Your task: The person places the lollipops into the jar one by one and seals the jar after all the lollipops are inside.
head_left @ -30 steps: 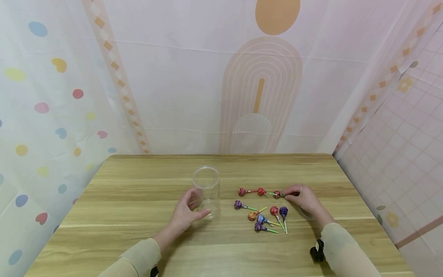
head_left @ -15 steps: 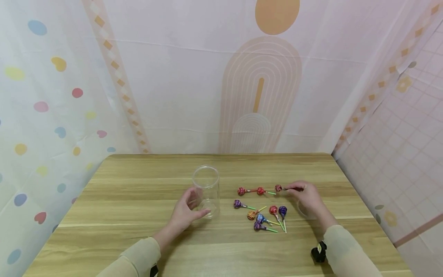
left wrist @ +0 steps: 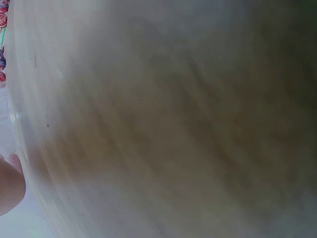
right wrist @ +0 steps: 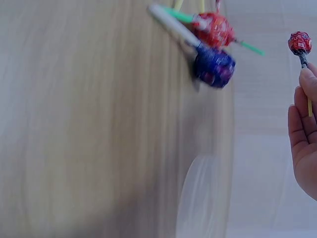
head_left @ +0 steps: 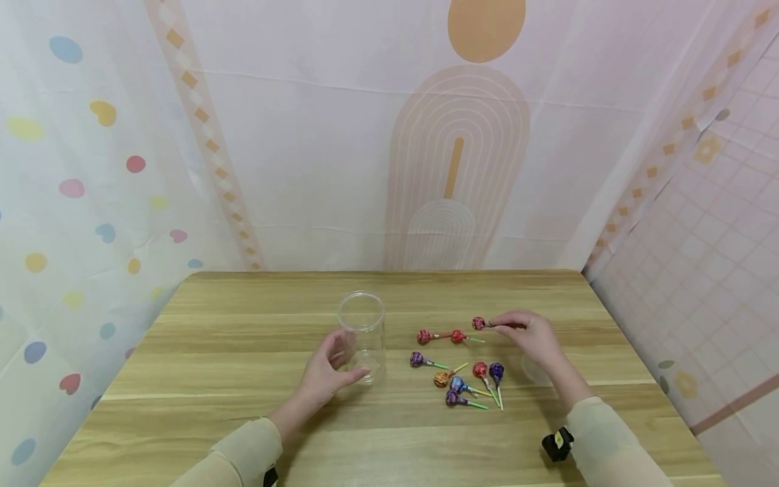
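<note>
**Red lollipop lifted, jar waiting**

While my left hand (head_left: pixel 325 372) curled around the lower wall of the clear jar (head_left: pixel 362 336) and steadied it upright on the wooden table (head_left: pixel 243 352), my right hand (head_left: pixel 528 336) had a red lollipop (head_left: pixel 479 323) pinched by its stick between thumb and fingertips. In the head view the sweet hung just above the tabletop, out at nine o'clock from the pinching fingers, its wrapped head pointing toward the jar. The right wrist camera showed the same red head (right wrist: pixel 300 43) standing clear above the fingers (right wrist: pixel 303 124), stick gripped below it.

I judged this to be the carry step: one sweet picked, none yet visible inside the jar, whose mouth stood open with no lid on it. The loose lollipops (head_left: pixel 458 368) lay in a scatter between the two hands, at about three o'clock from the jar, and a clear lid (head_left: pixel 535 370) seemed to lie under my right wrist, though I could not be sure of it.

By my reckoning, the next move called for a sweep toward nine o'clock, rising enough to clear the jar's rim, then tipping the sweet head-down over the opening before the pinch let go. The left wrist view was too blurred to add anything about that hand's grip.
</note>
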